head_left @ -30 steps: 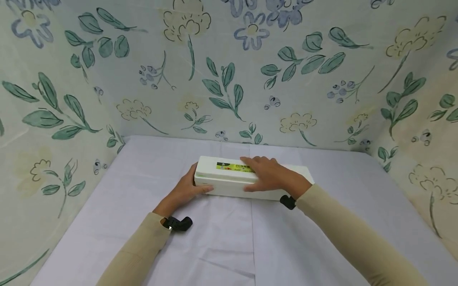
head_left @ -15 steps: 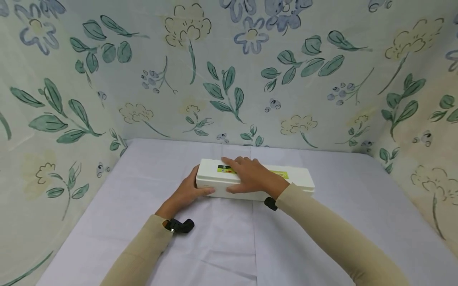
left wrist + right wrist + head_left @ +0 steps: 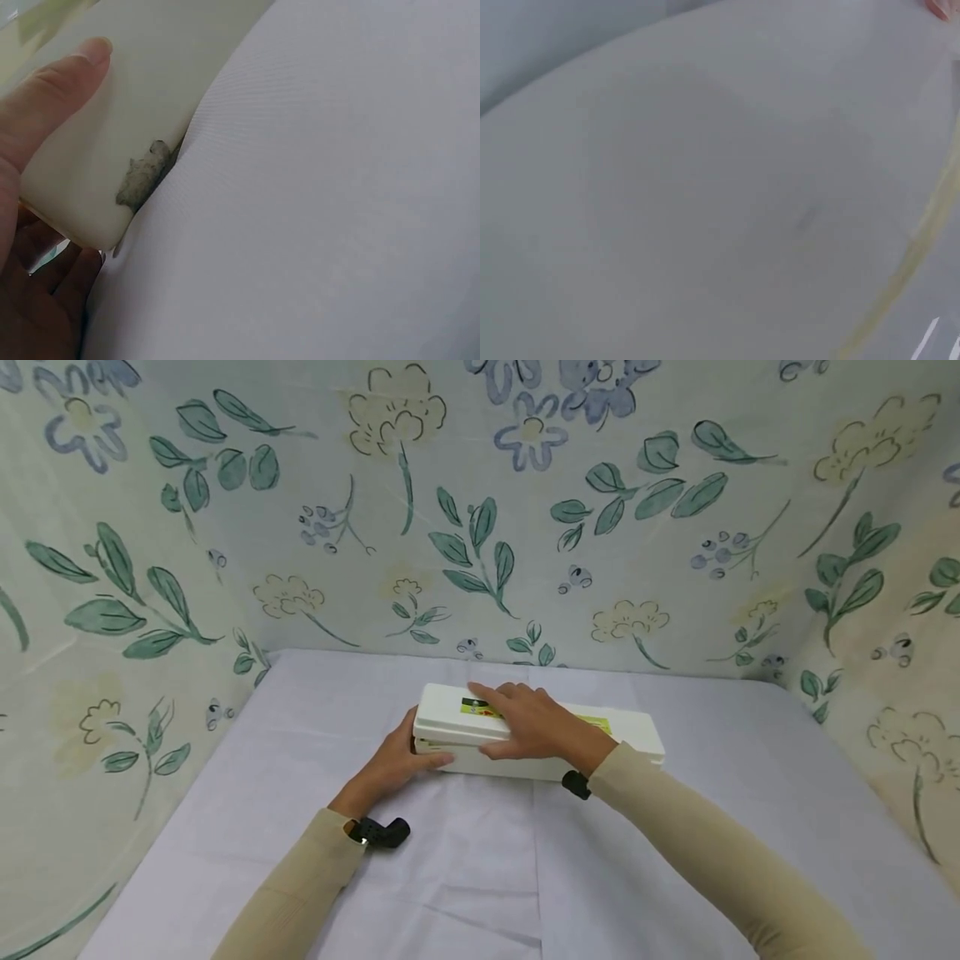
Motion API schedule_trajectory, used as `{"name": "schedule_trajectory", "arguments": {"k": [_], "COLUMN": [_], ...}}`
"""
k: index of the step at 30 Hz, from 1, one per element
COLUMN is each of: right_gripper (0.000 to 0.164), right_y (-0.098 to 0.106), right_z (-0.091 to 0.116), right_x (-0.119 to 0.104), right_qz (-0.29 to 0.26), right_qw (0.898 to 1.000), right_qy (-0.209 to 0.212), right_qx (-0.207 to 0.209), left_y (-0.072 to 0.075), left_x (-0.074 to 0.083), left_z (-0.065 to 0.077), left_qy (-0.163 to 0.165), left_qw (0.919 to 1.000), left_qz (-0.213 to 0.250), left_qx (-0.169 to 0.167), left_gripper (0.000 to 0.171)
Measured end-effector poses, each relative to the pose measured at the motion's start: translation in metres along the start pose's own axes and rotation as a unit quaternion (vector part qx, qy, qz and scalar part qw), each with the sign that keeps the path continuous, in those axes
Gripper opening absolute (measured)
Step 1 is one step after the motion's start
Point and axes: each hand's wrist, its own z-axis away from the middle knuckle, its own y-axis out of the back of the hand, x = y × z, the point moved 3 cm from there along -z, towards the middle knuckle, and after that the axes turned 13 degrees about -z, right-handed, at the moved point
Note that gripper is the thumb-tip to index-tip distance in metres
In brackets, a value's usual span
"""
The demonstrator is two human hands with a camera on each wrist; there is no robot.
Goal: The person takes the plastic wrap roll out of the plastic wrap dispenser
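Note:
A long white box (image 3: 472,762) lies on the table, its white lid (image 3: 441,703) tilted up slightly at the left end. The yellow-green label (image 3: 597,723) on the lid is partly hidden by my right hand (image 3: 536,722). That hand grips the lid across its width, fingers over the top and thumb on the front edge. At the left end, my left hand (image 3: 393,756) holds the box body. In the left wrist view the thumb (image 3: 56,90) lies along the box side, near a dark scuffed patch (image 3: 144,177). Close up, the right wrist view shows mostly a pale surface.
A white cloth (image 3: 450,893) with creases covers the table. Floral fabric (image 3: 480,527) hangs behind and on both sides. Each wrist wears a black camera mount, such as the left one (image 3: 386,833).
My right hand has shifted left along the lid. The lid's left end has risen a little from the box body, while the left hand stays at its end.

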Motion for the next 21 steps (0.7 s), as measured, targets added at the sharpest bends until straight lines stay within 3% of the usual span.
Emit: {"name": "schedule_trajectory", "arguments": {"k": [3, 8, 11, 15, 21], "right_gripper": [0.086, 0.088, 0.087, 0.086, 0.086], "right_y": [0.015, 0.046, 0.056, 0.07, 0.078], "right_z": [0.003, 0.003, 0.002, 0.006, 0.02], "right_x": [0.0, -0.007, -0.014, -0.013, -0.008], "right_qz": [-0.002, -0.016, -0.04, -0.068, -0.059], "right_qw": [1.0, 0.997, 0.996, 0.993, 0.995], "right_qy": [0.001, 0.006, 0.013, -0.014, -0.038], "right_qx": [0.022, 0.079, 0.08, 0.091, 0.07], "left_y": [-0.002, 0.007, 0.014, 0.015, 0.003], "left_x": [-0.003, 0.005, 0.018, 0.028, 0.003], "left_z": [-0.003, -0.002, 0.003, 0.005, -0.002], "left_qy": [-0.001, 0.014, 0.023, 0.018, 0.025], "left_qw": [0.9999, 0.9991, 0.999, 0.9995, 0.9995], "left_qz": [-0.012, -0.04, -0.038, -0.022, -0.012], "left_qx": [-0.001, 0.001, -0.002, -0.011, -0.015], "left_gripper": [0.093, 0.093, 0.094, 0.093, 0.098]}}
